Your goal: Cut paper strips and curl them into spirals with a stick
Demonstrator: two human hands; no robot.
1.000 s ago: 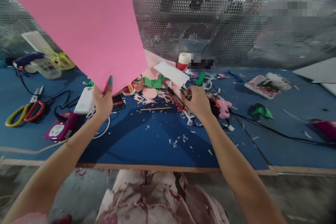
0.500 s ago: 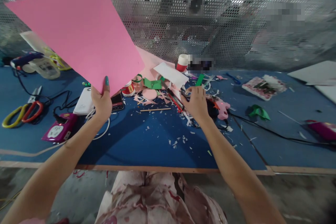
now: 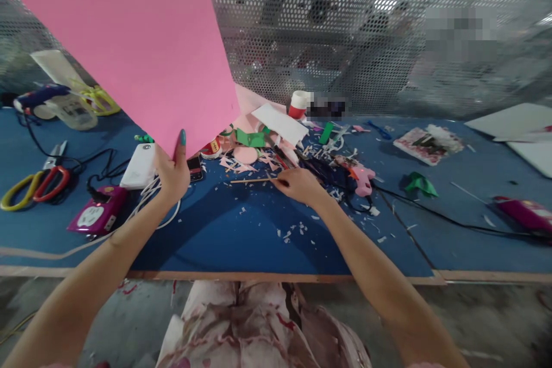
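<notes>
A large sheet of pink paper (image 3: 146, 40) stands raised on the left side, its top beyond the picture's edge. My left hand (image 3: 175, 172) grips its lower corner, thumb on the near face and the other fingers hidden behind. A thin wooden stick (image 3: 248, 180) lies on the blue table. At the stick's right end, my right hand (image 3: 297, 185) has its fingers pinched together over the tip. Behind that hand are a red-and-black cutter (image 3: 282, 156), a pale pink paper disc (image 3: 245, 154) and many paper scraps.
Scissors (image 3: 37, 184), a purple power socket (image 3: 97, 210) and a white power bank (image 3: 138, 167) with cables lie left. A pink glue gun (image 3: 364, 179) with a black cord is on the right. A red-and-white cup (image 3: 298, 104) stands at the back, before a perforated metal panel (image 3: 276, 23).
My right hand has come from the scraps near the cutter toward me and left, down to the wooden stick's end. The pink sheet has been raised and looms larger.
</notes>
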